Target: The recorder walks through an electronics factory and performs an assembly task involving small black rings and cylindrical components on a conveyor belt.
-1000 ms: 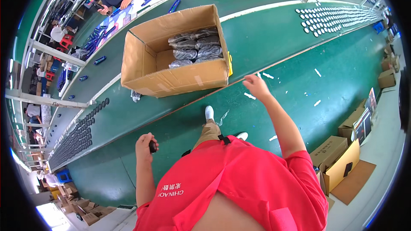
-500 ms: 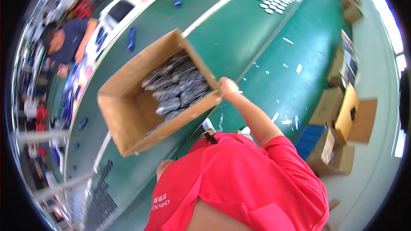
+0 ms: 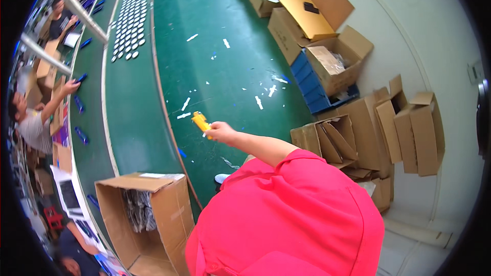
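Note:
My right hand (image 3: 221,132) reaches out over the green floor. Its fingers are closed round a chunky yellow tool (image 3: 201,122), whose exact kind I cannot make out. To the left, an open cardboard box (image 3: 171,214) rests on the green workbench with its opening turned sideways. Inside it lie several dark items in clear plastic bags (image 3: 139,209). The box stands apart from my right hand. My left hand is out of view.
Rows of small white discs (image 3: 134,18) cover the far bench. Blue bottle-shaped items (image 3: 81,135) line the left belt, where co-workers (image 3: 33,122) sit. Cardboard boxes (image 3: 353,133) and a blue crate (image 3: 313,84) stand along the right wall. White scraps (image 3: 259,102) litter the floor.
My right hand has left the box's rim and now holds the yellow tool. The view has turned right, and the box now sits lower left on the bench.

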The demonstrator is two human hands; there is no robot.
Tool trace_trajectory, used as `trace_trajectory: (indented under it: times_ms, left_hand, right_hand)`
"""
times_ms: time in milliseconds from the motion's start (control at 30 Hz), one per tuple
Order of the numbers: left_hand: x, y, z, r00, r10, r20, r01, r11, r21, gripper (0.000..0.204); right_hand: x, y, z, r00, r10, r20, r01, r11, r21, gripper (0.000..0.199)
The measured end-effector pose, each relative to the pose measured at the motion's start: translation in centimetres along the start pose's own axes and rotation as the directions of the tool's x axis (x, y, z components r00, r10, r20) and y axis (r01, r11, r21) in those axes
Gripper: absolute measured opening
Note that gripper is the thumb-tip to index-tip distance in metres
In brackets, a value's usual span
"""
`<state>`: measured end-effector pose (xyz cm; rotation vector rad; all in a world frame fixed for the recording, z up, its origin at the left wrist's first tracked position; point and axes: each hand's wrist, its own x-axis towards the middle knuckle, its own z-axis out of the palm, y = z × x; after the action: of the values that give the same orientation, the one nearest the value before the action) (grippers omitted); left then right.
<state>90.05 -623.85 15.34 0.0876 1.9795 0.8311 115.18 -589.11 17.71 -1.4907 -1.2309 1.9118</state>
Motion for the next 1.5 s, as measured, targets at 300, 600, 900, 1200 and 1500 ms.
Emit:
trace_trajectory:
  times_ms: [300,600,900,1200,1500]
  left_hand:
    - [-4.7,-3.1,8.0,0.990,0.140,-0.010,-0.139,0.987,0.085,0.025]
    - [-16.1,5.9,22.0,0.972,0.117,-0.206,-0.092,0.988,0.126,0.017]
    - [-22.9,-4.2,26.2,0.834,-0.302,-0.462,0.012,0.847,-0.532,0.018]
    - [-32.6,-8.8,21.1,0.748,-0.296,-0.594,-0.278,0.672,-0.686,0.024]
    - [-43.1,-13.7,17.3,0.736,-0.366,-0.570,-0.417,0.417,-0.807,0.024]
  right_hand:
    - [-1.4,7.5,-21.9,0.963,0.218,-0.159,-0.117,0.868,0.483,0.015]
    - [1.1,4.8,-33.4,0.986,0.144,0.083,-0.135,0.985,-0.105,0.021]
    - [1.6,-6.6,-16.3,0.626,0.267,0.733,0.233,0.833,-0.503,0.024]
    - [-14.4,-2.8,5.4,0.060,0.493,0.868,0.518,0.728,-0.449,0.025]
    - [-32.9,7.5,18.9,-0.428,0.780,0.456,0.684,0.609,-0.401,0.025]
